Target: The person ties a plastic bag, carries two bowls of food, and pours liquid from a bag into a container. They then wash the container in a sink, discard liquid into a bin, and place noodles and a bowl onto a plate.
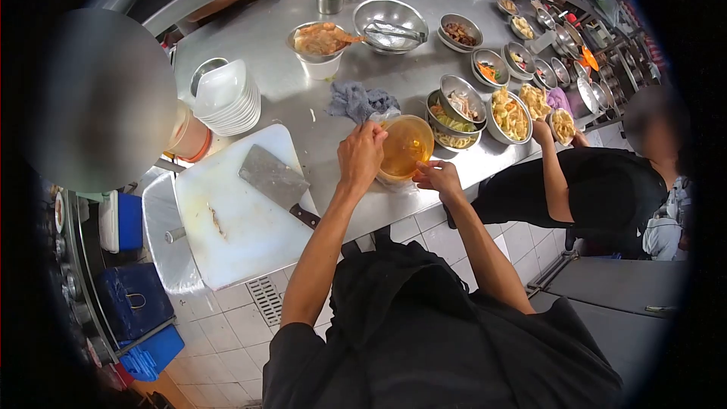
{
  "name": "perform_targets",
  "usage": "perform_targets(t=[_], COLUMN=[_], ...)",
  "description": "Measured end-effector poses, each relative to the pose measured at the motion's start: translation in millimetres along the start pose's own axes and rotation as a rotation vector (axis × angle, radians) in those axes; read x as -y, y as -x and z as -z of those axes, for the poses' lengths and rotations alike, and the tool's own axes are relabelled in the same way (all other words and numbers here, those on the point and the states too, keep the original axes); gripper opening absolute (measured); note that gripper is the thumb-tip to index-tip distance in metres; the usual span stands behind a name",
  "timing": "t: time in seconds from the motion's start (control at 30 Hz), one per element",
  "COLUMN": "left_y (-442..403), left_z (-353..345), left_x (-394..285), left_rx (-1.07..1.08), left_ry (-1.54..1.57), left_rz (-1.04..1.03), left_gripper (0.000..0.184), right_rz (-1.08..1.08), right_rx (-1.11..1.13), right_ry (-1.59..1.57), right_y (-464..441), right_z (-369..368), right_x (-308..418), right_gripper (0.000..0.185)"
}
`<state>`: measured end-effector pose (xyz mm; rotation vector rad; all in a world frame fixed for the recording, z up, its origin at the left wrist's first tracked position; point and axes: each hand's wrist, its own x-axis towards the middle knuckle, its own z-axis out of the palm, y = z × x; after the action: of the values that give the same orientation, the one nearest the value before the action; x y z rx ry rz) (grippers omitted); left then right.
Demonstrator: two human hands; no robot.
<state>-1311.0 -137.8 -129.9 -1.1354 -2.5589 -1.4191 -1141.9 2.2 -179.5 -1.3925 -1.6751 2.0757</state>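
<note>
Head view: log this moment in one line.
left hand: on tub rim | right hand: on tub rim | cleaver: on cutting board | blue-grey cloth: on table

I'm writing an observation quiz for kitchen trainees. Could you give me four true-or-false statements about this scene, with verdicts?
1. The left hand and right hand both touch the amber tub. True.
2. The cleaver lies on the tiled floor. False: it lies on the white cutting board.
3. The grey cloth lies on the steel table. True.
4. The stacked white dishes stand right of the tub. False: they stand to its left.
</note>
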Motion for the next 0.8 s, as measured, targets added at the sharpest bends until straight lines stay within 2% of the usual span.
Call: perform_targets(t=[0.13,0.17,0.23,0.27,0.3,0.4,0.47,0.53,0.6,0.63,0.67,0.7,0.77,0.8], left_y=[14,20,39,51,56,78,101,131,158,166,174,181,199,201], left_z=[14,17,12,2,15,106,181,261,331,367,390,411,447,458], left_x=[-21,-29,-36,-27,-36,-48,-34,-16,-4,-4,7,26,101,130], left_rx=[0.023,0.112,0.124,0.107,-0.051,-0.046,-0.108,-0.171,-0.331,-0.337,-0.43,-0.487,-0.622,-0.571], left_ry=[0.155,0.169,0.313,0.226,0.336,0.17,0.153,0.087,-0.214,-0.359,-0.495,-0.585,-0.517,-0.635], left_rz=[-0.079,-0.051,-0.056,-0.27,-0.379,-0.372,-0.299,-0.091,0.114,0.229,0.324,0.385,0.426,0.479], left_gripper=[0.013,0.011,0.011,0.012,0.007,0.014,0.014,0.015,0.021,0.023,0.019,0.015,0.016,0.017], right_rz=[0.044,0.083,0.114,0.137,0.158,0.222,0.212,0.203,0.198,0.196,0.19,0.239,0.361,0.435], right_rx=[0.049,0.039,0.002,-0.017,0.065,0.097,0.176,0.197,0.244,0.267,0.288,0.359,0.441,0.476], right_ry=[-0.073,-0.078,-0.074,-0.09,-0.032,0.033,0.112,0.191,0.263,0.288,0.312,0.306,0.309,0.321], right_y=[5,10,34,40,39,70,88,95,92,92,91,87,72,59], right_z=[6,10,9,14,23,1,-17,-30,-42,-50,-58,-62,-62,-65], right_x=[-8,-10,-3,-6,-4,26,34,33,41,44,48,46,42,42], right_gripper=[0.037,0.035,0.035,0.032,0.034,0.049,0.043,0.04,0.038,0.036,0.035,0.037,0.037,0.035])
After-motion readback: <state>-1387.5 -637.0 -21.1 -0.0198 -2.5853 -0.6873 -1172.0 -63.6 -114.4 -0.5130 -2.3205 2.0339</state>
